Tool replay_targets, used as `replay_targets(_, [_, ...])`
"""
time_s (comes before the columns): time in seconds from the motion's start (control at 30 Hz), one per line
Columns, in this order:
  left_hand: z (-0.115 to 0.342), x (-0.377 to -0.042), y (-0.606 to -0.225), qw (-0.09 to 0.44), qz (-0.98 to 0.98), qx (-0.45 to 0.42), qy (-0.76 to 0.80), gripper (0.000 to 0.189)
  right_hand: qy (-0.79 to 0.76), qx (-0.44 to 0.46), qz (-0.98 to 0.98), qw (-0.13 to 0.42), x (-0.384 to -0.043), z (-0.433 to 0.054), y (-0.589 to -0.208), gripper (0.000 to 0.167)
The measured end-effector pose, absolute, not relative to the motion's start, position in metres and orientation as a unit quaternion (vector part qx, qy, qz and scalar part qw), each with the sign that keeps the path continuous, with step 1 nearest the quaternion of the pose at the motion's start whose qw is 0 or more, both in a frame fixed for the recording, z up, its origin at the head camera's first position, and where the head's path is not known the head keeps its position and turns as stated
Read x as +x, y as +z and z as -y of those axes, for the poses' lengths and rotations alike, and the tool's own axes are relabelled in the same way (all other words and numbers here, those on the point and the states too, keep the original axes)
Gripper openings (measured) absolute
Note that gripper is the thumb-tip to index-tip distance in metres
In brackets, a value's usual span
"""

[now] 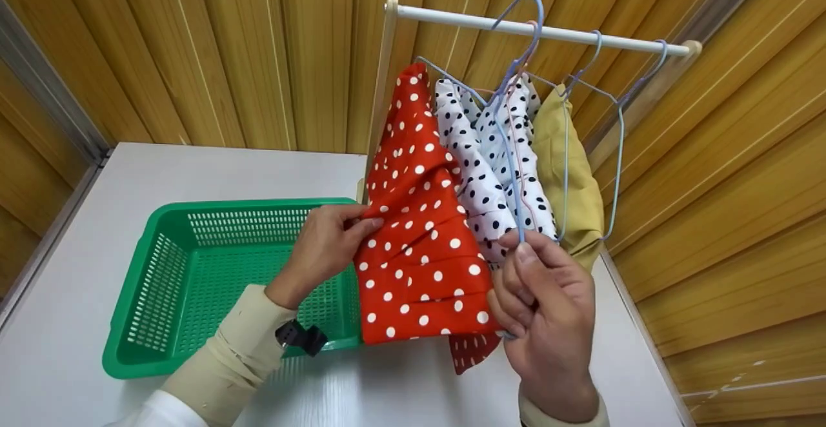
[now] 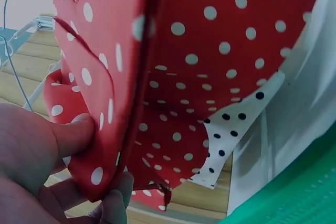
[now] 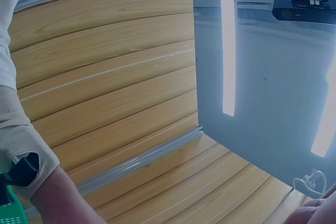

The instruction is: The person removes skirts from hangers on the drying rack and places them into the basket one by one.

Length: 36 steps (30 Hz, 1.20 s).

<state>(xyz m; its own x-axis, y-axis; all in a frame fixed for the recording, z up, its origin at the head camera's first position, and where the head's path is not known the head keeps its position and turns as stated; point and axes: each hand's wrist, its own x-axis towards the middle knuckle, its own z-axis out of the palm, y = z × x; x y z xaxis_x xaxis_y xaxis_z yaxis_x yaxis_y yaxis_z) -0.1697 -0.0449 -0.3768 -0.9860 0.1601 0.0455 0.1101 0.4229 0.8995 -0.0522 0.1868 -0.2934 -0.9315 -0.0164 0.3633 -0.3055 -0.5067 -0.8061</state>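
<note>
A red cloth garment with white dots (image 1: 419,220) hangs on a blue wire hanger (image 1: 541,14), whose hook is up at the rail. My left hand (image 1: 326,240) pinches the garment's left edge between thumb and fingers. In the left wrist view, the thumb (image 2: 76,135) lies on the near side of the red fabric (image 2: 92,85), with fingertips behind its lower corner. My right hand (image 1: 548,298) grips the lower right end of that blue hanger, thumb on the wire. The right wrist view mostly misses what this hand holds.
White black-dotted cloth (image 1: 474,182) and yellow cloth (image 1: 577,188) hang behind on a white rail (image 1: 452,17) with more blue hangers (image 1: 619,175). A green basket (image 1: 258,205) stands at left on the white table (image 1: 155,169). Wood-look walls (image 1: 322,46) close in behind and right.
</note>
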Motion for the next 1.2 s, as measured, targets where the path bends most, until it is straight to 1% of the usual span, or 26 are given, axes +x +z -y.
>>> replay_targets(0.1, [0.05,-0.172,-0.378,0.005,-0.856,0.087,0.51,0.03,0.869,0.167,0.457,0.093,-0.053,-0.188,-0.294,0.031])
replay_targets(0.27, [0.061,-0.179,-0.382,0.0,-0.866,0.079,0.494,0.027,0.882,0.158,0.427,0.12,-0.05,-0.19,-0.295,0.033])
replay_targets(0.43, [0.072,-0.184,-0.386,0.009,-0.871,0.076,0.486,0.027,0.894,0.152,0.397,0.144,-0.049,-0.193,-0.296,0.036])
replay_targets(0.57, [0.082,-0.188,-0.389,0.017,-0.876,0.072,0.476,0.026,0.906,0.155,0.368,0.141,-0.048,-0.197,-0.295,0.039])
replay_targets(0.8, [0.098,-0.193,-0.395,0.037,-0.883,0.051,0.465,0.027,0.879,0.079,0.44,0.166,-0.044,-0.201,-0.29,0.035])
replay_targets(0.97, [0.111,-0.197,-0.399,0.053,-0.88,0.033,0.47,0.031,0.908,0.127,0.371,0.148,-0.046,-0.207,-0.29,0.041])
replay_targets(1.07, [0.119,-0.197,-0.399,0.067,-0.88,0.016,0.47,0.035,0.919,0.143,0.34,0.139,-0.047,-0.21,-0.289,0.041])
replay_targets(1.2, [0.13,-0.196,-0.396,0.072,-0.879,-0.004,0.471,0.038,0.897,0.108,0.401,0.155,-0.047,-0.211,-0.288,0.036])
